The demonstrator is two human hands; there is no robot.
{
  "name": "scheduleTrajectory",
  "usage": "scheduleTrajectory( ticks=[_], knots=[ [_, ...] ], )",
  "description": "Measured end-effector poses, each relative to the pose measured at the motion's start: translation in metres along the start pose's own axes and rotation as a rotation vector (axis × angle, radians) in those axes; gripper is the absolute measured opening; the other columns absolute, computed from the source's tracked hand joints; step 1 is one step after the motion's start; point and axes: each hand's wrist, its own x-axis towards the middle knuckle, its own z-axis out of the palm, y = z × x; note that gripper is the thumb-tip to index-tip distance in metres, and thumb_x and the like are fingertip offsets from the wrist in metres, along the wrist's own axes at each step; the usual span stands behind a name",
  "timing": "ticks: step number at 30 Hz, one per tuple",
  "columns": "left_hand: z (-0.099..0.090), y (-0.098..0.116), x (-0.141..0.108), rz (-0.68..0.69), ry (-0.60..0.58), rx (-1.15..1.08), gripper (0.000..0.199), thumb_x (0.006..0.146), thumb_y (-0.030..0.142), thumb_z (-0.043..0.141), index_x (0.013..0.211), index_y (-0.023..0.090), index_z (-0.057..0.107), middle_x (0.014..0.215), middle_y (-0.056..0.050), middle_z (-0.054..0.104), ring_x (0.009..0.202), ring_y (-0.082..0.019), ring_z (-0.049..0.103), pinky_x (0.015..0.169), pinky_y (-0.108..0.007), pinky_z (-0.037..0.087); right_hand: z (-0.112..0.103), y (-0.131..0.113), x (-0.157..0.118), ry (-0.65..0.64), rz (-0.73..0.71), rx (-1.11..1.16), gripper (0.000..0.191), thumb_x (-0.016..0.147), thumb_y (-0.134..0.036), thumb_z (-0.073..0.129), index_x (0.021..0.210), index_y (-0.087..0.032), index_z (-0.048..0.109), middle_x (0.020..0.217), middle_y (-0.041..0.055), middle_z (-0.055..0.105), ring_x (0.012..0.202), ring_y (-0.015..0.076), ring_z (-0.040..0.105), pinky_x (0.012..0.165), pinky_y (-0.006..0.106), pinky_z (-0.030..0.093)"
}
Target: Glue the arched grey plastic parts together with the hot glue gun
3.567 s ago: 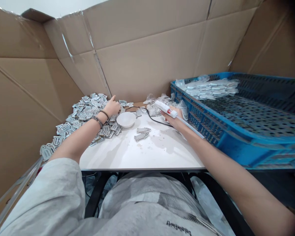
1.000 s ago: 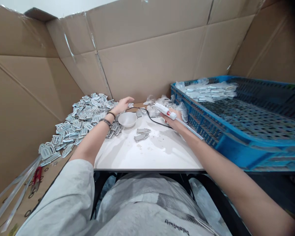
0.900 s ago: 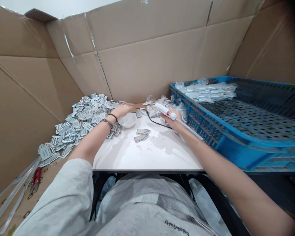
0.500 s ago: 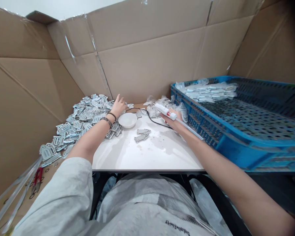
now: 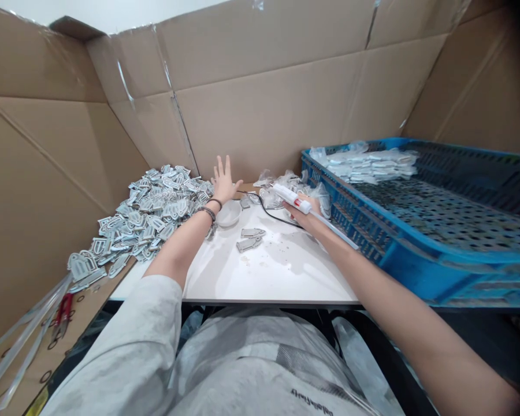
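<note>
My left hand [image 5: 225, 181] is raised with its fingers spread, just behind a small white bowl [image 5: 229, 215], and holds nothing. To its left spreads a heap of flat grey-and-white cut pieces [image 5: 160, 202]. In my right hand [image 5: 307, 209] is a white hot glue gun [image 5: 291, 197], its nozzle pointing up and left and a long glue stick [image 5: 335, 229] sticking out of its back. Its black cord [image 5: 272, 216] crosses the table. Several more grey pieces [image 5: 250, 240] lie together on the white table [image 5: 260, 277] between my arms.
A large blue plastic crate [image 5: 398, 242] takes up the right side, with bagged white packets [image 5: 372, 163] in it. Clear plastic bags [image 5: 323, 196] lie against its near corner. Cardboard walls [image 5: 268, 115] enclose the table. Red-handled cutters [image 5: 63, 312] and clear glue sticks [image 5: 28, 335] lie at lower left.
My left hand has moved right, away from the heap's edge, and its fingers have spread wider. My right hand and the glue gun have barely moved.
</note>
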Motion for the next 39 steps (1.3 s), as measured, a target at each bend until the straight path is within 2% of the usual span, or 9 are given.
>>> scheduleTrajectory(
  ticks=[5, 9, 11, 14, 17, 20, 24, 31, 39],
  knots=[
    [0.026, 0.024, -0.001, -0.129, 0.012, -0.526, 0.101, 0.088, 0.067, 0.055, 0.160, 0.028, -0.004, 0.169, -0.006, -0.009, 0.156, -0.028, -0.005, 0.126, -0.048, 0.008, -0.002, -0.004, 0.000, 0.012, -0.011, 0.011, 0.035, 0.081, -0.055, 0.061, 0.071, -0.024, 0.051, 0.066, 0.0036, 0.061, 0.066, 0.0230, 0.063, 0.053, 0.029, 0.044],
    [0.025, 0.045, -0.018, -0.445, -0.215, -0.984, 0.074, 0.098, 0.062, 0.030, 0.160, 0.032, 0.001, 0.170, -0.005, 0.005, 0.150, -0.029, 0.030, 0.118, -0.051, 0.032, -0.005, -0.006, 0.003, 0.081, 0.007, -0.026, 0.039, 0.080, -0.058, 0.061, 0.066, -0.023, 0.048, 0.064, 0.0032, 0.060, 0.060, 0.0214, 0.061, 0.050, 0.029, 0.042],
    [0.013, 0.053, -0.029, -0.461, -0.360, -1.130, 0.071, 0.098, 0.064, 0.019, 0.159, 0.028, 0.014, 0.167, -0.010, 0.021, 0.142, -0.030, 0.043, 0.111, -0.052, 0.041, -0.007, -0.009, 0.004, 0.115, 0.037, -0.018, 0.042, 0.080, -0.062, 0.060, 0.065, -0.023, 0.049, 0.062, 0.0029, 0.060, 0.056, 0.0203, 0.061, 0.049, 0.028, 0.041],
    [-0.012, 0.057, -0.043, -0.312, -0.613, -1.094, 0.083, 0.094, 0.072, 0.007, 0.151, 0.020, 0.037, 0.152, -0.018, 0.047, 0.130, -0.032, 0.057, 0.100, -0.052, 0.050, -0.009, -0.015, 0.003, 0.116, 0.100, 0.036, 0.046, 0.078, -0.068, 0.059, 0.069, -0.023, 0.051, 0.062, 0.0026, 0.060, 0.051, 0.0189, 0.059, 0.047, 0.028, 0.041],
    [-0.035, 0.052, -0.049, -0.148, -0.916, -0.831, 0.090, 0.091, 0.076, 0.004, 0.136, 0.018, 0.055, 0.128, -0.022, 0.066, 0.110, -0.030, 0.068, 0.084, -0.044, 0.057, -0.009, -0.017, 0.000, 0.103, 0.114, 0.038, 0.049, 0.077, -0.072, 0.057, 0.071, -0.023, 0.053, 0.059, 0.0029, 0.060, 0.051, 0.0202, 0.059, 0.047, 0.029, 0.040],
    [-0.047, 0.044, -0.050, -0.032, -1.123, -0.531, 0.073, 0.094, 0.074, 0.024, 0.112, 0.018, 0.068, 0.099, -0.016, 0.075, 0.077, -0.022, 0.071, 0.063, -0.032, 0.055, -0.008, -0.014, -0.001, 0.111, 0.102, -0.001, 0.049, 0.078, -0.072, 0.056, 0.071, -0.024, 0.054, 0.057, 0.0029, 0.060, 0.055, 0.0222, 0.061, 0.048, 0.030, 0.040],
    [-0.052, 0.044, -0.052, 0.091, -0.975, -0.199, 0.037, 0.091, 0.052, 0.055, 0.084, 0.017, 0.067, 0.071, -0.006, 0.069, 0.048, -0.013, 0.055, 0.046, -0.025, 0.040, -0.007, -0.010, -0.001, 0.103, 0.097, 0.006, 0.045, 0.078, -0.069, 0.057, 0.072, -0.025, 0.055, 0.059, 0.0016, 0.061, 0.056, 0.0215, 0.062, 0.051, 0.030, 0.044],
    [-0.061, 0.063, -0.065, 0.339, -0.412, 0.197, 0.016, 0.090, 0.022, 0.057, 0.080, 0.018, 0.069, 0.083, -0.006, 0.072, 0.075, -0.019, 0.063, 0.065, -0.027, 0.042, -0.011, -0.016, -0.002, 0.082, 0.132, 0.042, 0.048, 0.076, -0.069, 0.062, 0.071, -0.023, 0.053, 0.057, 0.0008, 0.059, 0.051, 0.0194, 0.061, 0.050, 0.029, 0.043],
    [-0.058, 0.058, -0.091, 0.503, -0.275, 0.495, 0.025, 0.100, 0.027, 0.048, 0.091, 0.015, 0.068, 0.092, -0.014, 0.071, 0.094, -0.026, 0.064, 0.081, -0.035, 0.045, -0.010, -0.019, -0.004, 0.080, 0.129, 0.055, 0.046, 0.076, -0.069, 0.061, 0.072, -0.024, 0.053, 0.059, 0.0026, 0.059, 0.051, 0.0202, 0.058, 0.051, 0.031, 0.042]
  ],
)
